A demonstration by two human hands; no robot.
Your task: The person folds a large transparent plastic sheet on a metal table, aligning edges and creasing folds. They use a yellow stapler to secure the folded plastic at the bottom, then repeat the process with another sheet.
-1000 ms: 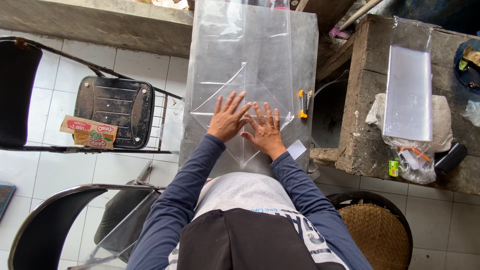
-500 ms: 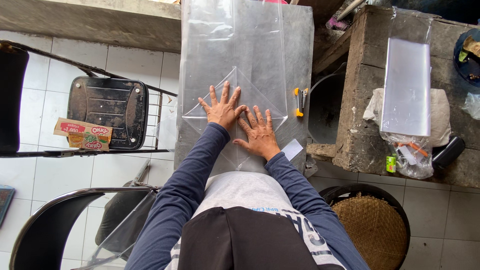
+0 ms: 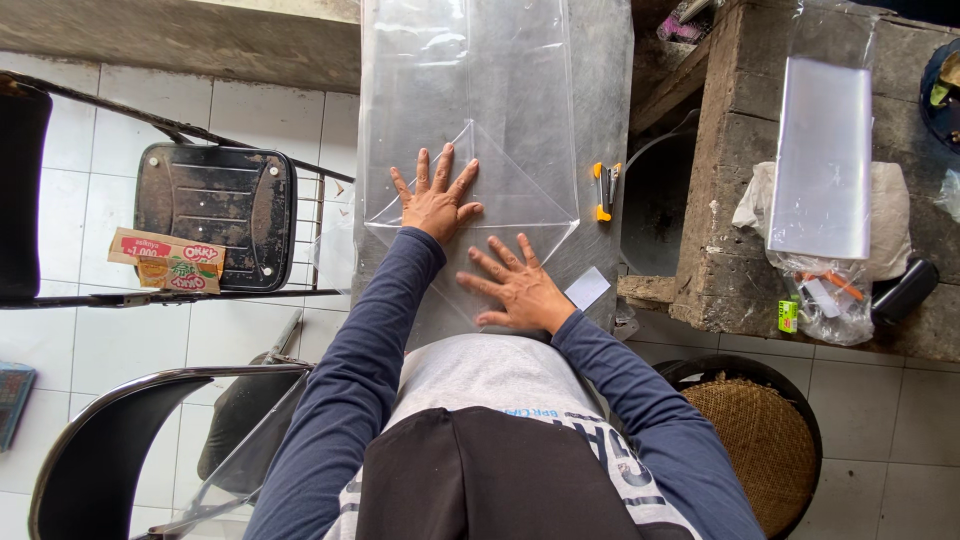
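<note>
Palms [image 3: 436,203] flat on clear plastic sheet [image 3: 470,120]

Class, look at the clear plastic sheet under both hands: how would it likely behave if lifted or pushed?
The clear plastic sheet probably flops when lifted: it is thin, see-through, already creased. It likely slides easily; the left hand and right hand press flat on it.

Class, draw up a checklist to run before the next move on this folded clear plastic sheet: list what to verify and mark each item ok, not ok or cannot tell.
1. Left hand flat on the folded triangle of the clear plastic sheet: ok.
2. Right hand flat on the sheet's near part: ok.
3. Fold edges straight, meeting at a point above the left hand: ok.
4. Sheet fully on the grey worktop: cannot tell; the near edge is hidden.
5. Yellow utility knife lies clear of both hands: ok.
6. Small white paper slip off the sheet: cannot tell.
</note>
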